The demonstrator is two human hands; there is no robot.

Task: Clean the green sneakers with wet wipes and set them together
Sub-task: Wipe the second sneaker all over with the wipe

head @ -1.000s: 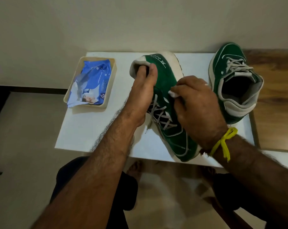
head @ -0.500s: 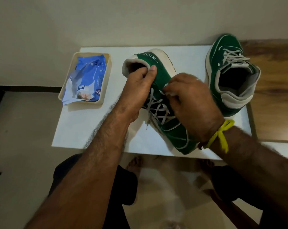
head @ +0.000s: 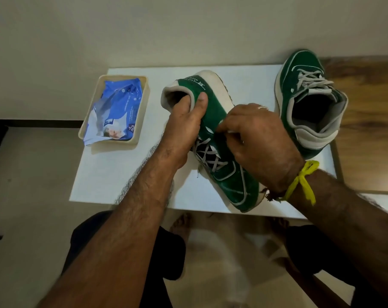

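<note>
Fingers of the left hand (head: 184, 121) hook inside the sneaker (head: 213, 130) to steady it; right hand (head: 255, 138) fingers pinch what looks like a wipe (head: 231, 131), rubbing its side.

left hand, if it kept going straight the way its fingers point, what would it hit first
The left hand grips the collar of the tilted sneaker, fingers pointing away toward the heel. Going straight on, it would likely meet the inside of that heel first; beyond that lies the white table, then the wall, though depth is unclear.
</note>
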